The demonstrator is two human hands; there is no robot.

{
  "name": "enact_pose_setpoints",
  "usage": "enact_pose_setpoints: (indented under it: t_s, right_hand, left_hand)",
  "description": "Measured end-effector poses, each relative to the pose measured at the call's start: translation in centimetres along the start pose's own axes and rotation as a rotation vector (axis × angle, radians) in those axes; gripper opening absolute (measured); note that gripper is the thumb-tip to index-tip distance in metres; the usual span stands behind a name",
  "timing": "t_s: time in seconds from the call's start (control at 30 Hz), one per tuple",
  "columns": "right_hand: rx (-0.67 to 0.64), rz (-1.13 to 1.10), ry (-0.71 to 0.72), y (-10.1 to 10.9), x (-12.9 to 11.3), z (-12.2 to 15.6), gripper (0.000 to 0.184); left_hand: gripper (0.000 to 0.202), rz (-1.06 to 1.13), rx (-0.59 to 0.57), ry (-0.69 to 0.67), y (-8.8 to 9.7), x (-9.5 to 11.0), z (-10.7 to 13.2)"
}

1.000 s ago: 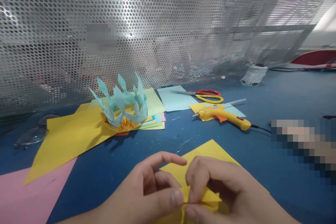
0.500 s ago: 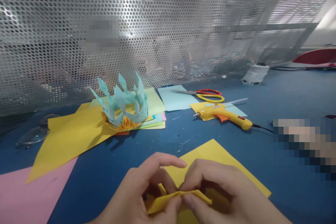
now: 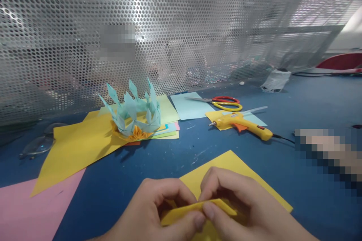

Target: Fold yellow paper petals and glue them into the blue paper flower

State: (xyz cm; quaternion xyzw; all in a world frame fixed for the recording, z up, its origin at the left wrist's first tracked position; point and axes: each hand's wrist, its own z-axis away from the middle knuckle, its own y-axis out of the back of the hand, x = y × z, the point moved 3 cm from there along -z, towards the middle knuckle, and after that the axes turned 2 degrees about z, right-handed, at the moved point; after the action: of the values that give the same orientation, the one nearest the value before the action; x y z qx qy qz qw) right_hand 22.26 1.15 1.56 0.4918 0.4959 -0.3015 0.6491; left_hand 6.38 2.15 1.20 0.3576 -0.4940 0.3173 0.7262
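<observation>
Between my two hands is a small folded piece of yellow paper [image 3: 181,212], its upper edge running slantwise across my thumbs. My left hand [image 3: 161,207] pinches its left part, thumb in front and fingers behind. My right hand [image 3: 232,199] grips it from the other side, thumb tip pressed near the middle of the edge. The fingertips of both hands almost meet there. Part of the folded piece is hidden behind my fingers. Under and beyond my hands a yellow sheet [image 3: 229,165] lies on the blue table [image 3: 158,162].
A light-blue folded-paper crown [image 3: 131,111] with an orange paper flower stands on paper sheets at left. Scissors [image 3: 226,103] and a yellow glue gun [image 3: 243,124] with a cord lie at right. Glasses [image 3: 38,145] and pink paper [image 3: 34,203] lie left. A perforated metal panel [image 3: 169,26] rises behind.
My left index finger, raised before, has come down behind the folded yellow paper. The folded piece and my thumbs have shifted slightly to the right.
</observation>
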Motion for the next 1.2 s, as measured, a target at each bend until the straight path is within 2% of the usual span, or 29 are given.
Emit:
enact_pose_setpoints:
  t_s: [0.1,0.23,0.33,0.47,0.63,0.77,0.93,1.1,1.2]
  right_hand:
    - [-0.07,0.011,-0.018,-0.1,0.3,-0.1,0.009]
    - [-0.066,0.11,0.007,-0.1,0.4,0.2,0.01]
    - [-0.002,0.13,0.005,0.0,0.5,0.3,0.01]
    - [0.116,0.137,0.012,0.4,0.5,-0.1,0.019]
    - [0.176,0.135,0.013,1.2,0.3,-0.5,0.025]
    - [0.168,0.102,-0.002,1.3,0.5,-0.5,0.024]
    - [0.114,0.108,0.097,1.0,0.2,-0.4,0.009]
    - [0.104,0.136,0.159,1.0,-0.2,-0.1,0.034]
    - [0.077,0.12,0.156,0.8,-0.2,0.4,0.048]
  left_hand:
    - [0.027,-0.082,0.01,-0.027,-0.2,-0.2,0.1]
    - [0.026,-0.09,0.004,-0.089,-0.5,-0.2,0.0]
    - [0.027,-0.098,-0.009,-0.111,-0.7,-0.1,0.0]
    - [0.023,-0.095,0.016,-0.042,-0.4,0.4,0.1]
    - [0.012,0.005,0.027,0.017,-0.3,1.2,0.2]
    - [0.008,0.093,0.094,-0.005,-0.3,0.9,0.0]
    - [0.01,0.224,0.187,-0.049,-0.1,0.8,0.1]
    - [0.02,0.51,0.266,-0.024,0.1,0.7,0.2]
    - [0.025,0.557,0.265,-0.049,0.1,0.8,0.2]
